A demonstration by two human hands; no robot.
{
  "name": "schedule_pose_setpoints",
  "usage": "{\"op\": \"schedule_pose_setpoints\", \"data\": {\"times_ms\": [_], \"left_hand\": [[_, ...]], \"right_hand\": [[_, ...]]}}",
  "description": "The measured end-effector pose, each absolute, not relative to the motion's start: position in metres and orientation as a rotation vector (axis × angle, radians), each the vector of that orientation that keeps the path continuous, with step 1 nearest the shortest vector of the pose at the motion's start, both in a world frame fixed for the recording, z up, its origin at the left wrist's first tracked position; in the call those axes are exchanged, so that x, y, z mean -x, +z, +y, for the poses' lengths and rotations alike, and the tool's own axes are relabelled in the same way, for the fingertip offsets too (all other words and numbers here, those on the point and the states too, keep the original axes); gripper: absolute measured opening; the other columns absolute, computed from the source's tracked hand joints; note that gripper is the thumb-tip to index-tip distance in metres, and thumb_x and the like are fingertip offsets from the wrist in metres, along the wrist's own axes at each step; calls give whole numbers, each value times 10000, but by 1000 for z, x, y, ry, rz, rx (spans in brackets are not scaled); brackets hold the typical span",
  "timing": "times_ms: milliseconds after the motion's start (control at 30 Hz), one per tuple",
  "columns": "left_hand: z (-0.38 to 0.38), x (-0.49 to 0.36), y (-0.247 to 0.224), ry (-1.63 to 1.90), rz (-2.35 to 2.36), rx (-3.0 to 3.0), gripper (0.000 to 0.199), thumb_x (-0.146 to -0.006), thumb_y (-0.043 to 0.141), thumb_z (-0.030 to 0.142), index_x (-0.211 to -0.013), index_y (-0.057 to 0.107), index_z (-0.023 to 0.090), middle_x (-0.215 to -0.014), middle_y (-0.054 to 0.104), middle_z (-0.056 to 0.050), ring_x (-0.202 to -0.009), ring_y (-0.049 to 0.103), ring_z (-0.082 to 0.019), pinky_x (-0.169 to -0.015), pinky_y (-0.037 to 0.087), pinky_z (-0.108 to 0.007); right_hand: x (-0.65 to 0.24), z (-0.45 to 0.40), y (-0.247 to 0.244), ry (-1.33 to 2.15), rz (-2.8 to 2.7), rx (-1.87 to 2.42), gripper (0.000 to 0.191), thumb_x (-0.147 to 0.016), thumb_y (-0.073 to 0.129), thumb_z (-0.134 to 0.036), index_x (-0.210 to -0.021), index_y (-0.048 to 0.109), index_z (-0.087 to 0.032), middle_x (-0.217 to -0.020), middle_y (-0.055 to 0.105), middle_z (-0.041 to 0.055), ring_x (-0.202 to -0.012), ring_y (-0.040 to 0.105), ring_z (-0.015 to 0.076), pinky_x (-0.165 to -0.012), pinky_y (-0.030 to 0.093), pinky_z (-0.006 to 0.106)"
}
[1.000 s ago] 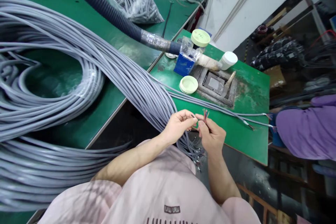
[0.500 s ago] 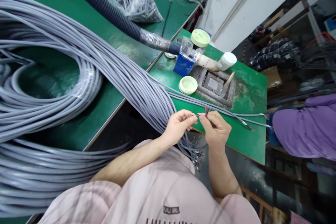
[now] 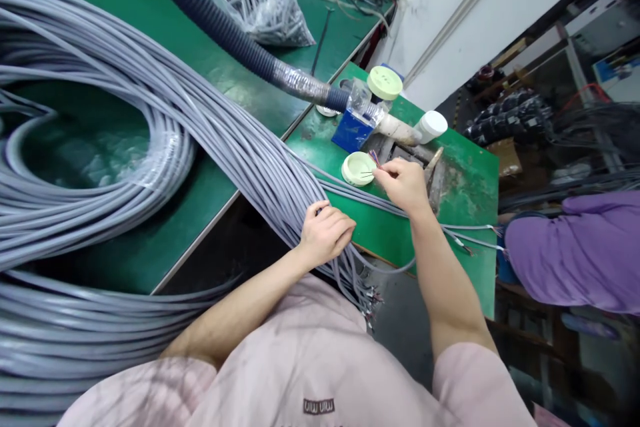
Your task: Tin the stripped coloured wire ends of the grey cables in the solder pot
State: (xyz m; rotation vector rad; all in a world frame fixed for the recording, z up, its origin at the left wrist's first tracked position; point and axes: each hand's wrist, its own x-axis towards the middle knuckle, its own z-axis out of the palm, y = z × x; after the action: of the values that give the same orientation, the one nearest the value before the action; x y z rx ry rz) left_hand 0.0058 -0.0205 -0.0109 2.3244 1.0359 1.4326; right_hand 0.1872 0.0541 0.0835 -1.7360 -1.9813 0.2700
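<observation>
My right hand [image 3: 404,185] is closed in a pinch on the coloured wires [image 3: 375,159] at the end of a grey cable. Thin dark wire tips from it reach over a shallow pale-green dish [image 3: 351,179]. My left hand [image 3: 326,233] is closed, its fingers curled, against the bundle of grey cables [image 3: 260,167]. A small dark-blue bit shows at its index finger; what the hand holds is hidden. Just beyond my right hand lies a square dark pot in a grimy frame [image 3: 436,190], partly covered by the hand, with a pale stick [image 3: 434,159] leaning over it.
A ribbed dark hose [image 3: 225,30] crosses to a blue box [image 3: 353,131]. A white cup [image 3: 432,127] and a pale-green lidded tub [image 3: 384,83] stand behind. Large grey cable coils [image 3: 165,167] fill the left. A person in purple [image 3: 575,247] is at the right.
My hands have parted. The right one has moved forward with the wires to the dish; the left one has drawn back left onto the cable bundle.
</observation>
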Motion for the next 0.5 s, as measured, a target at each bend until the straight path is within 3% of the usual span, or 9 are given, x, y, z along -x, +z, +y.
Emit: {"op": "schedule_pose_setpoints", "data": {"times_ms": [233, 500], "left_hand": [[-20, -7, -19, 1460, 1038, -2379, 88, -853, 554, 185, -892, 625, 221, -792, 725, 29, -780, 646, -129, -1005, 332, -394], [-20, -7, -21, 1504, 1029, -2377, 76, -840, 572, 184, -889, 618, 218, -779, 715, 36, -770, 639, -123, -996, 345, -382]], "right_hand": [[-183, 82, 76, 226, -2133, 2025, 212, -733, 563, -276, -626, 710, -168, -661, 676, 42, -639, 577, 176, -591, 344, 286], [-179, 91, 72, 161, -2197, 2155, 226, -740, 536, -245, -698, 747, -175, -727, 722, 66, -712, 622, 211, -616, 359, 296]]}}
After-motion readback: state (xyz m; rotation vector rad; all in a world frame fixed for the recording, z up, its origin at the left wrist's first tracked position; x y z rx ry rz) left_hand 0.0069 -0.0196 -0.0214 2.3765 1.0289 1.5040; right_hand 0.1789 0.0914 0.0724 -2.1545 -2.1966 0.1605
